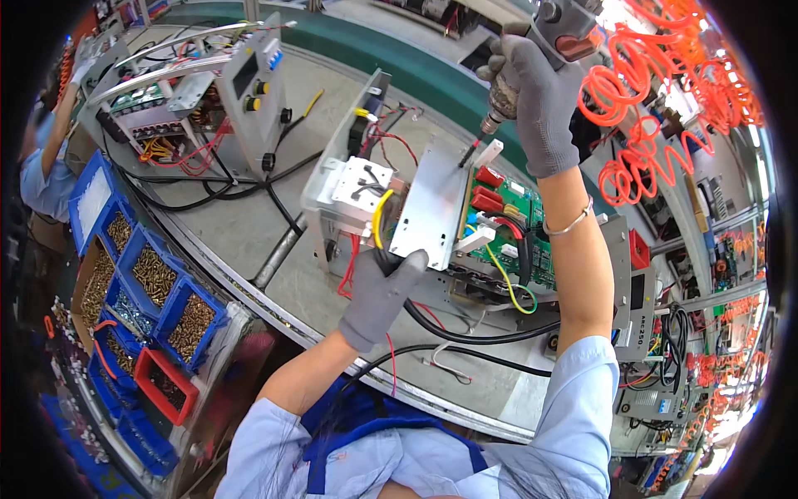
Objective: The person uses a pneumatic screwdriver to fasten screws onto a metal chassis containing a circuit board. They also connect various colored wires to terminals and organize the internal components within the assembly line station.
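Observation:
In grey gloves, both my hands are at an open-sided electrical unit. My right hand is closed round a power screwdriver, held up at the far right. Its long bit points down to the far right edge of a bare metal plate; whether the tip touches is unclear. My left hand grips the plate's near corner, thumb on top, with its fingers by a thick black cable. Right of the plate is a green circuit board with red parts. A white block stands to its left.
Blue bins of brass-coloured fasteners and a red bin stand at left. Behind them sits another open unit. Orange coiled hoses hang at right. Loose cables cross the bench. A co-worker's arm shows far left.

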`<state>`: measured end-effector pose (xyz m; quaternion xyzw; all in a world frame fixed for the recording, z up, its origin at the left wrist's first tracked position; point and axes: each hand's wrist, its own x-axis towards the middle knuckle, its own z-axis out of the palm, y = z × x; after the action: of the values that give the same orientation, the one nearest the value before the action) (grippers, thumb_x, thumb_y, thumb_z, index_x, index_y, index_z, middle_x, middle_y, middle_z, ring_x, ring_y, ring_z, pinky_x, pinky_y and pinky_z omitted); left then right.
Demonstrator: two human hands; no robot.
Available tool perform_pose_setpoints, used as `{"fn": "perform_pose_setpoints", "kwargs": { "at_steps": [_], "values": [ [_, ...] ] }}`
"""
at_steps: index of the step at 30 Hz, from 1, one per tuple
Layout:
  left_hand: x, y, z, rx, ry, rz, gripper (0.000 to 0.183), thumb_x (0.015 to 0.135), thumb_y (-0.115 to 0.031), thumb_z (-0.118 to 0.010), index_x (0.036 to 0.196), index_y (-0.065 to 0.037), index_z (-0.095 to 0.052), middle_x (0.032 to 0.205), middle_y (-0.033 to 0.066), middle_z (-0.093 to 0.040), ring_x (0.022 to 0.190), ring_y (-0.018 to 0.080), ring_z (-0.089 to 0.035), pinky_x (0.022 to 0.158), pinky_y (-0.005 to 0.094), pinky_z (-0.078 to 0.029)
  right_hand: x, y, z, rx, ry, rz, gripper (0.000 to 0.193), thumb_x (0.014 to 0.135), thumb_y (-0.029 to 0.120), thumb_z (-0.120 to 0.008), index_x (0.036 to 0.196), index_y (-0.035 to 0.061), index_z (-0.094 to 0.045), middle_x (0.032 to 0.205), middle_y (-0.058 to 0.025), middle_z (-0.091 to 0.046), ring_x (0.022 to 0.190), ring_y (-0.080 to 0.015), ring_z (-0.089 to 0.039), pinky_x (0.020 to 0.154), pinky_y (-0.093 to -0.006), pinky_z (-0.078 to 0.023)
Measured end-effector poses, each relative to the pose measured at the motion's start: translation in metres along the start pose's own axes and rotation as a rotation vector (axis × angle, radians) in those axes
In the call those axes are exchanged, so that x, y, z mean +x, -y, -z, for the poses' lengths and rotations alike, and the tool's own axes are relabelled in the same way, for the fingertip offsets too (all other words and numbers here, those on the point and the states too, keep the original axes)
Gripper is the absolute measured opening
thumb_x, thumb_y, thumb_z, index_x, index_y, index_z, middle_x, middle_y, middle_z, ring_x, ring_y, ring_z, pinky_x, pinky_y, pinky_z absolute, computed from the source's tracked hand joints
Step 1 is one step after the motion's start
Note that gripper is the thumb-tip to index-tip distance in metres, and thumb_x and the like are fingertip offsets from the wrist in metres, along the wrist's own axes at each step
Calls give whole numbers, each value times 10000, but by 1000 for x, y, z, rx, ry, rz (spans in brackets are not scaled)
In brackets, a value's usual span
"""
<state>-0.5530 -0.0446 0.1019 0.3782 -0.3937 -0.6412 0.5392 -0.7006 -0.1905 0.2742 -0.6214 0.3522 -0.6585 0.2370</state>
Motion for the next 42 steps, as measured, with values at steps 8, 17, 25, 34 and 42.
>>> {"fn": "perform_pose_setpoints", "kwargs": {
  "at_steps": [8,17,25,34,42],
  "values": [
    [-12,-37,5,204,-62,268,290,857,-135,-668,1115,-26,-592,732,-20,-572,604,49,-480,520,230,-387,-12,4,4,-137,64,-32,259,797,-17,-602,1056,-13,-607,822,-74,-643,654,-111,-623,525,-254,-509],
    [-68,-76,83,-292,-126,523,495,904,-153,-590,1269,138,-426,1173,209,-569,1006,250,-618,888,304,-546,-37,115,50,490,-99,-216,494,802,102,-691,1246,92,-474,956,-74,-540,722,-182,-582,583,-305,-518],
    [-104,-88,-44,-260,150,540,527,928,-441,-588,1157,31,-549,894,81,-622,702,109,-587,561,210,-470,-135,191,92,606,-31,-161,523,758,321,-818,1134,121,-514,831,-75,-532,649,-159,-557,555,-332,-542],
    [-82,-91,-40,-546,284,639,374,935,-352,-612,1088,-13,-576,803,-6,-542,641,33,-477,494,151,-394,-163,214,72,522,-146,29,512,801,251,-765,1235,149,-513,857,-63,-513,653,-149,-543,530,-335,-533],
    [-64,-80,-22,-784,249,790,301,960,-352,-570,1058,-69,-596,797,-9,-597,628,47,-559,457,156,-419,-163,196,34,382,-228,64,484,817,222,-705,1254,141,-513,885,-74,-511,665,-172,-553,513,-337,-532]
  ]
}}
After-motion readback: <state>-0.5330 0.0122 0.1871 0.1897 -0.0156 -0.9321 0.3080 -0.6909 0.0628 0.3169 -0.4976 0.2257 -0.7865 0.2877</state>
